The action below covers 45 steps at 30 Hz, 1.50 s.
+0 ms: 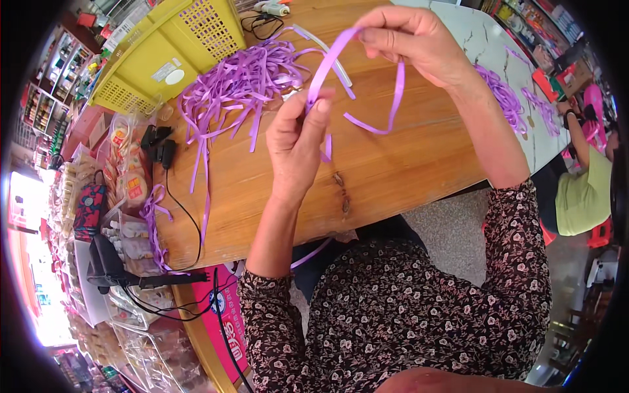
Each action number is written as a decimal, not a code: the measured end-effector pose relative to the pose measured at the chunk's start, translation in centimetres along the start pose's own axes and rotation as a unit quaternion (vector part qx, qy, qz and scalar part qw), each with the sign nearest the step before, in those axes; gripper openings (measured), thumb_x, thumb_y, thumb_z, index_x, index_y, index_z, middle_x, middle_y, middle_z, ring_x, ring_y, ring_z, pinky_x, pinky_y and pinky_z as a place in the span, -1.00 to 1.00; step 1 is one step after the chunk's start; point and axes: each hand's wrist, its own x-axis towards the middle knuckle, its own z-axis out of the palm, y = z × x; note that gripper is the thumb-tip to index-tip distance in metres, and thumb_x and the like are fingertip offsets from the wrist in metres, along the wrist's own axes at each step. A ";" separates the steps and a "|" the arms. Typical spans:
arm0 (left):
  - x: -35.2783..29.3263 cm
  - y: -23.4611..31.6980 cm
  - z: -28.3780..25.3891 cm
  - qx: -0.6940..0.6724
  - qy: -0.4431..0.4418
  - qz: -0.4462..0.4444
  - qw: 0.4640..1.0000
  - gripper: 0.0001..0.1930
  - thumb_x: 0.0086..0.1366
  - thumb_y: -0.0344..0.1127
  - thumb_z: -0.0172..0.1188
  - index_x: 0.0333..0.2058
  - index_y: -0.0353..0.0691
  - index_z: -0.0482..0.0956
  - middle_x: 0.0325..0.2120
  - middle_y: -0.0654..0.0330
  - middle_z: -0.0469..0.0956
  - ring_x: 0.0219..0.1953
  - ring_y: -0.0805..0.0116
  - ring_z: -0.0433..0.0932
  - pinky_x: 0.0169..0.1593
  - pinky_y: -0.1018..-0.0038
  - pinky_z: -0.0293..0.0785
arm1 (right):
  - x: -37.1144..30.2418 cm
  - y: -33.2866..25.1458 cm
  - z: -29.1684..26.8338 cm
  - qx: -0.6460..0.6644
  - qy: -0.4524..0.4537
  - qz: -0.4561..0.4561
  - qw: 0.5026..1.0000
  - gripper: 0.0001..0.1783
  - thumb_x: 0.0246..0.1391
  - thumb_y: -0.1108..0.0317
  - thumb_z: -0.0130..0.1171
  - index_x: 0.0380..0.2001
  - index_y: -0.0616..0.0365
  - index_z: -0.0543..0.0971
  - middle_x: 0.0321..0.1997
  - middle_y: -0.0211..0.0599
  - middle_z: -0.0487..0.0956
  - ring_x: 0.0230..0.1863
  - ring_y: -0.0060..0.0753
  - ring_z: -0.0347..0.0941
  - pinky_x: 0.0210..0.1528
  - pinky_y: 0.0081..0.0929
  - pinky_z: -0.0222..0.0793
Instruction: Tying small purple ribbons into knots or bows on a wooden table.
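Note:
A purple ribbon (pixel 329 60) arches between my two hands above the wooden table. My left hand (pixel 296 141) is closed, its thumb and fingers pinching the ribbon's lower end, and a short tail hangs below. My right hand (pixel 416 44) pinches the ribbon higher up, thumb against forefinger, while a loose end (pixel 397 98) curls down beneath it. Just behind the held ribbon is a thin white strip (pixel 341 72), partly covered by it. A tangled heap of purple ribbons (pixel 242 82) lies beyond my left hand.
A yellow-green plastic basket (pixel 173 49) stands at the far left. Black plugs (pixel 160 147) with a cord lie by the table's left edge, near packaged goods (pixel 131 177). More ribbons (pixel 501 98) rest on a white marbled surface (pixel 458 33). Someone in a lime shirt (pixel 583 193) is at the right.

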 end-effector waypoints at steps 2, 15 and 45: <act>-0.7 -0.2 -1.5 -0.055 -0.004 -0.105 0.993 -0.87 0.30 -0.36 0.09 -0.23 -0.24 0.56 -0.62 0.52 0.28 -0.60 0.75 0.14 -0.55 0.75 0.02 | -0.3 1.0 -1.7 -0.215 -0.024 -0.006 0.976 -0.82 0.10 0.37 0.14 -0.27 0.23 0.59 -0.46 -0.52 0.53 -0.43 -0.76 0.36 -0.43 -0.76 0.20; -1.8 -0.5 -7.9 0.726 0.170 0.173 0.644 -0.60 0.16 -0.50 0.15 0.00 -0.38 0.37 -0.26 0.02 0.47 -0.17 0.19 0.45 -0.13 0.45 0.35 | -2.5 8.7 -2.7 -0.235 0.012 0.092 0.968 -0.86 0.10 0.36 0.13 -0.29 0.15 0.59 -0.43 -0.53 0.55 -0.46 -0.79 0.36 -0.48 -0.78 0.19; -0.4 -6.4 1.9 0.042 -0.047 -0.219 0.974 -0.86 0.25 -0.39 0.16 -0.28 -0.33 0.54 -0.51 0.40 0.45 -0.46 0.70 0.32 -0.38 0.70 0.28 | -3.7 11.9 -1.7 -0.121 0.030 0.055 0.991 -0.86 0.08 0.40 0.16 -0.28 0.14 0.60 -0.44 -0.58 0.56 -0.41 -0.82 0.39 -0.44 -0.81 0.22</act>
